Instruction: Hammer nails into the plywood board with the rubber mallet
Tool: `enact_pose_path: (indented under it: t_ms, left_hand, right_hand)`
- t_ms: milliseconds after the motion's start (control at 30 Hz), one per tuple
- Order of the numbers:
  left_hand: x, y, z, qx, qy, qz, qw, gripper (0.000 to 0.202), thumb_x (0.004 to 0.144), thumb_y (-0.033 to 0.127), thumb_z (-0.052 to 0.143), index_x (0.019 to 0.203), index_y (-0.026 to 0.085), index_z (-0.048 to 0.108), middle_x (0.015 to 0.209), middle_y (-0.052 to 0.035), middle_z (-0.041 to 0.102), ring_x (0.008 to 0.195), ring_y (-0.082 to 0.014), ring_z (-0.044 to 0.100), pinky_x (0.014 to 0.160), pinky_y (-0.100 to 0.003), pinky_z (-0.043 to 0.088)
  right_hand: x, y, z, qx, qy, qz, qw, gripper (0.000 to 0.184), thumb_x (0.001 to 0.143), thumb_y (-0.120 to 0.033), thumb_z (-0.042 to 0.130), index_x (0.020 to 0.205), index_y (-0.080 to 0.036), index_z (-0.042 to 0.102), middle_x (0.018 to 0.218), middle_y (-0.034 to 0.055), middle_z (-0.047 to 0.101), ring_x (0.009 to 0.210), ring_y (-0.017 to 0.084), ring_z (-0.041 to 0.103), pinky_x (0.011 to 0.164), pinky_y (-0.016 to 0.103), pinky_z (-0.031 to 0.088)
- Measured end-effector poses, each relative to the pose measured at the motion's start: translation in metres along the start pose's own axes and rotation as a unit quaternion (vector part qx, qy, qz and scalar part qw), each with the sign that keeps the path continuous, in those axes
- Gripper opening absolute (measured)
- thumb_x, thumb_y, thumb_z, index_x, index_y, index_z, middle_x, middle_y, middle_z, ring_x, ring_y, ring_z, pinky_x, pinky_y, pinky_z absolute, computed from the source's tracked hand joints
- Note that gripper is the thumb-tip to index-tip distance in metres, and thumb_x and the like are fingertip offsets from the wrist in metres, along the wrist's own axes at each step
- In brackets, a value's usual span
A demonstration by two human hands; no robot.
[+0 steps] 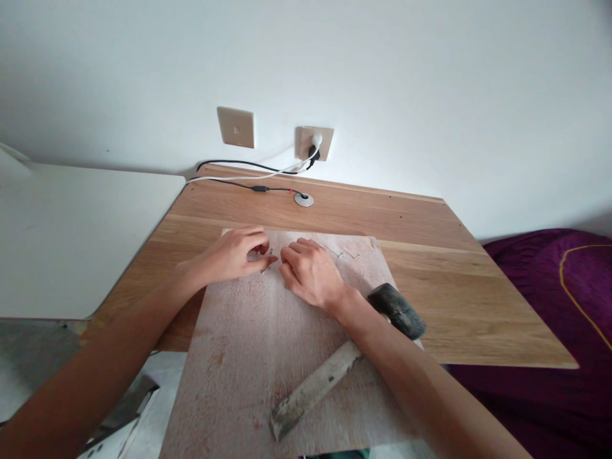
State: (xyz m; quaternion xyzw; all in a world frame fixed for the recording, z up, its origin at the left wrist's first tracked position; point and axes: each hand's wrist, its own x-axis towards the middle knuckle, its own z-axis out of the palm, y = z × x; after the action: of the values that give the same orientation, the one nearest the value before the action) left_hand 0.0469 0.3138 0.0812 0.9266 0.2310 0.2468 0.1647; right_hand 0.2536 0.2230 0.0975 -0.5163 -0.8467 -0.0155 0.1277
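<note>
Over the upper part of a pale, worn wooden board (229, 357), my left hand (239, 254) has its thumb and forefinger curled with a gap between their tips. Small nails (264, 271) lie or stand just by that thumb. Close on its right, my right hand (310, 271) is closed and rests low on the board, its fingers curled under; whatever they hold is hidden. More thin nails (339, 255) lie on the board beyond the right hand. A mallet with a dark head (398, 311) and a worn, pale handle (315, 386) lies slantwise, partly under my right forearm.
The board rests on a brown wood-grain table (459, 306) against the wall. Black and white cables (239, 177) run along the back to a wall socket (325, 141). A white tabletop (86, 236) adjoins at left; purple cloth (535, 280) lies at right.
</note>
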Motion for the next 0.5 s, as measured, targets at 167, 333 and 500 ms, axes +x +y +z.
enact_pose_path:
  t_ms: [167,333,500]
  left_hand:
    - [0.0,-0.004,0.006,-0.007,0.005,0.007,1.0,0.017,0.097,0.027,0.063,0.11,0.02,0.072,0.103,-0.0056,0.07,0.088,-0.0172,0.069,0.081,-0.03,0.055]
    - [0.0,-0.007,0.012,-0.003,0.007,0.045,0.999,0.022,0.1,0.015,0.054,0.101,0.02,0.075,0.097,-0.0044,0.073,0.089,-0.0174,0.07,0.084,-0.03,0.055]
    - [0.003,-0.002,0.012,0.038,0.049,0.033,0.998,0.02,0.102,0.029,0.061,0.088,0.018,0.07,0.086,-0.0023,0.066,0.077,-0.015,0.064,0.072,-0.028,0.049]
  right_hand:
    - [0.0,0.001,-0.002,0.013,-0.003,0.014,1.0,0.027,0.099,-0.018,0.043,0.082,-0.018,0.064,0.078,0.0053,0.067,0.076,0.02,0.055,0.078,0.032,0.039]
    - [-0.001,0.003,-0.004,0.016,0.018,0.053,0.998,0.028,0.1,-0.017,0.039,0.083,-0.019,0.062,0.076,0.0056,0.066,0.071,0.02,0.055,0.073,0.032,0.038]
    - [-0.003,0.006,-0.007,0.022,0.043,0.093,0.995,0.028,0.1,-0.016,0.036,0.087,-0.019,0.061,0.079,0.0062,0.068,0.073,0.019,0.058,0.071,0.03,0.039]
